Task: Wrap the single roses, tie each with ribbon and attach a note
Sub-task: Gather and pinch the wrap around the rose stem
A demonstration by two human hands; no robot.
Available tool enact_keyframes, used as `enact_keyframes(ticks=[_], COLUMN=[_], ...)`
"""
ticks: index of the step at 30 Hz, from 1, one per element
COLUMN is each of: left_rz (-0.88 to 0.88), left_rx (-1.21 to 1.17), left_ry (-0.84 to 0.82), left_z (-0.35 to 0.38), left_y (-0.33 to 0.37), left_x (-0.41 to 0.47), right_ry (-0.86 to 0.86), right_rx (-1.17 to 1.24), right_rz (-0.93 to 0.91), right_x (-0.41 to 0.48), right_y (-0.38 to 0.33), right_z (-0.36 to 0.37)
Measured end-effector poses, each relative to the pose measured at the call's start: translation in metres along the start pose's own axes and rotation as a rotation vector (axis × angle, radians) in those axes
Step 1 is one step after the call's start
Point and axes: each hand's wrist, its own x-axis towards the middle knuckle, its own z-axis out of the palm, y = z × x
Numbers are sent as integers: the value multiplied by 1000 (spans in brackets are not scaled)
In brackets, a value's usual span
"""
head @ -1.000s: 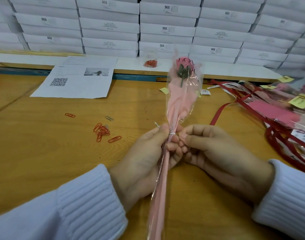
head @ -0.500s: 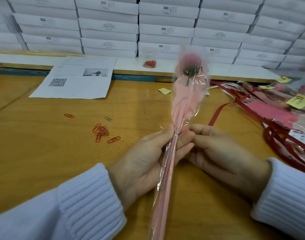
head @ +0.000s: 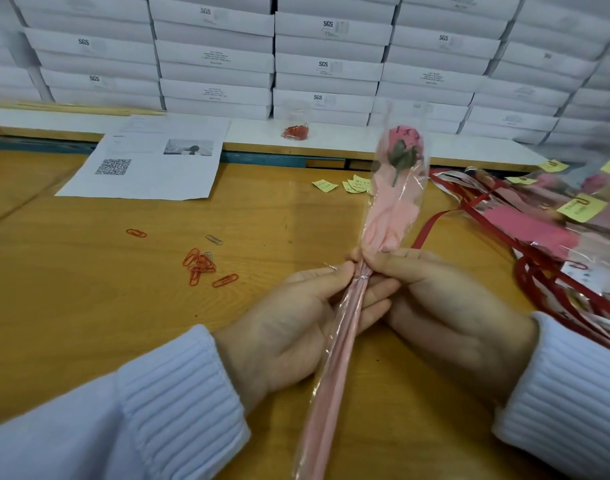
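Your two hands sit close together in the middle of the frame, both closed around one rose (head: 402, 147). Your left hand (head: 289, 327) curls round the long thin stem part. Your right hand (head: 445, 306) pinches the wrap just above a thin shiny wire (head: 360, 278) twisted round it. The rose stands up, tilted a little to the right. It has a round pink head and green leaves, soft pink paper behind it, and a clear crinkly sleeve over it all.

The bench (head: 89, 289) is smooth yellow wood. Bent orange paper clips (head: 201, 266) lie at middle left. Small square yellow notes (head: 357, 184) lie behind the rose. Flat red ribbons (head: 538, 282) curl at the right. White cardboard boxes (head: 327, 64) are stacked along the top.
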Motion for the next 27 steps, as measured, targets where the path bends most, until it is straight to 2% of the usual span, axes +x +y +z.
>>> enact_keyframes(ticks=[10,17,22,27], left_rz=[133,100,110,161], left_rx=[175,90,89,90], left_ry=[113,42,102,128], left_z=[-3,-1,-1,-2], left_y=[-5,-1,-4,-7], left_x=[2,0,1,4], right_ry=[2,-21,0,6], right_rx=[33,53,57,55], right_rz=[10,34,95,72], right_x=[0,-3,-2,0], right_y=[-3,-11,-11,-7], right_z=[-1,1,2,2])
